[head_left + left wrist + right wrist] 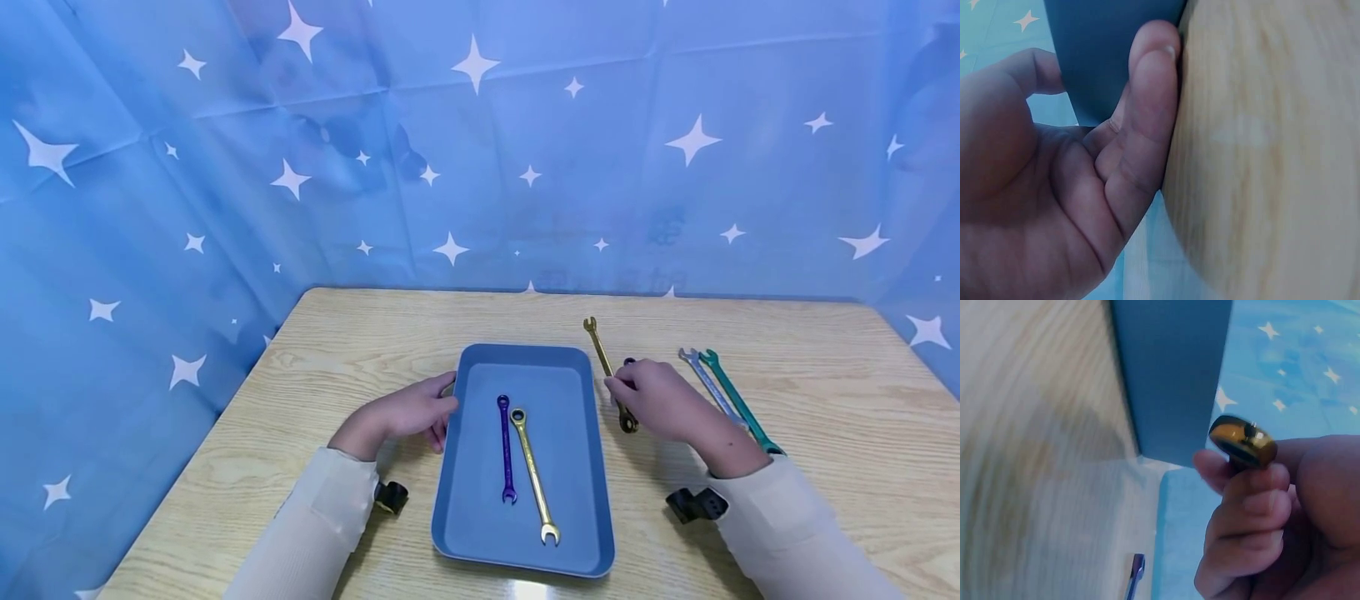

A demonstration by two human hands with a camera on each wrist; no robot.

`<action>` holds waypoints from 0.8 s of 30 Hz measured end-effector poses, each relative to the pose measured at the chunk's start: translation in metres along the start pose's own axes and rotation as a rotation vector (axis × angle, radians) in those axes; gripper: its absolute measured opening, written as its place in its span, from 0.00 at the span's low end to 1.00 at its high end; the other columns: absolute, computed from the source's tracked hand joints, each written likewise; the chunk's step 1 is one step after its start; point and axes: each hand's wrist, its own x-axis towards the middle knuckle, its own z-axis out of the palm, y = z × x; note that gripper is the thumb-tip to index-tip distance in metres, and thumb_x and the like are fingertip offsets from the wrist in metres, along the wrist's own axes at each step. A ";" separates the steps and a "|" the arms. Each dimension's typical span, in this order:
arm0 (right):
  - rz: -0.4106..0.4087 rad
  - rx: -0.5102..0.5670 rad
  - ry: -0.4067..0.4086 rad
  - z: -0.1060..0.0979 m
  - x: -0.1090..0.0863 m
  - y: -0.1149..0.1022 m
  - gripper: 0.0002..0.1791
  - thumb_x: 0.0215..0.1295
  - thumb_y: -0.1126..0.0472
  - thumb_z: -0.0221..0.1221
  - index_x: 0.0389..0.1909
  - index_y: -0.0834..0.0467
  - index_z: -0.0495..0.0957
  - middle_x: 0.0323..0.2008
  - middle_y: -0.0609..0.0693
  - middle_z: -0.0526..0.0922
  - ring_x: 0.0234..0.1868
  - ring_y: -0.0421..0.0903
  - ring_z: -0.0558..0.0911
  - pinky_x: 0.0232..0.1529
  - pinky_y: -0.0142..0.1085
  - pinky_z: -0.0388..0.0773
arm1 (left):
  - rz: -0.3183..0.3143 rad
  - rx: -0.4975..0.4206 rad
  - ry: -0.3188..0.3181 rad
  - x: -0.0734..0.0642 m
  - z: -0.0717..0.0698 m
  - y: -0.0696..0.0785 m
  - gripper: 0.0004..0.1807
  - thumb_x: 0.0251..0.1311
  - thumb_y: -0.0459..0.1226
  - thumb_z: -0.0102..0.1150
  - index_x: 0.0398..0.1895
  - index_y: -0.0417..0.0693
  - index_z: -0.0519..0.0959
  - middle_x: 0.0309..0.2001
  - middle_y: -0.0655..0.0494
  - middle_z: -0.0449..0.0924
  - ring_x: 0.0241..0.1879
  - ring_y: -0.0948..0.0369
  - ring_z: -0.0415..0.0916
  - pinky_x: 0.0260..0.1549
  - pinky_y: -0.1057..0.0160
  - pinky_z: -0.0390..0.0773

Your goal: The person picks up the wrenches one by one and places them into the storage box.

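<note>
Gold wrench [602, 354] | right hand [660, 402] pinches | head: both ends | right wrist: one

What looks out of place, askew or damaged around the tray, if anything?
Nothing looks spilled or damaged. At most, the gold wrench in the tray lies slanted beside the purple wrench, so the two aren't parallel. The right hand holds another gold wrench beside the tray, which doesn't look odd.

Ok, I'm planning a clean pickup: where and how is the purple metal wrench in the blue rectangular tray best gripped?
Probably pinch the purple metal wrench from above, across its slim shaft's near half: it lies flat, and the gold metal wrench to its right angles away there, leaving more room.
</note>
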 end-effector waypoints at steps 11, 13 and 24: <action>-0.037 0.167 -0.041 -0.001 -0.001 -0.008 0.18 0.79 0.56 0.47 0.33 0.58 0.81 0.13 0.46 0.66 0.14 0.43 0.66 0.26 0.38 0.73 | -0.005 -0.009 -0.003 -0.001 0.000 0.001 0.40 0.69 0.40 0.41 0.82 0.49 0.39 0.27 0.43 0.79 0.25 0.52 0.82 0.32 0.57 0.87; -0.038 0.221 -0.070 -0.001 -0.001 -0.010 0.17 0.78 0.55 0.48 0.36 0.59 0.81 0.12 0.46 0.65 0.14 0.43 0.66 0.24 0.38 0.72 | -0.004 -0.010 -0.006 -0.001 0.000 0.001 0.40 0.69 0.40 0.40 0.82 0.49 0.39 0.27 0.43 0.79 0.25 0.52 0.82 0.32 0.57 0.87; -0.046 0.323 -0.109 0.001 -0.001 -0.016 0.17 0.77 0.54 0.50 0.38 0.63 0.79 0.15 0.47 0.66 0.15 0.43 0.69 0.19 0.36 0.70 | -0.008 -0.008 -0.006 -0.002 -0.001 0.001 0.41 0.68 0.40 0.40 0.82 0.49 0.39 0.27 0.43 0.80 0.25 0.53 0.81 0.32 0.57 0.87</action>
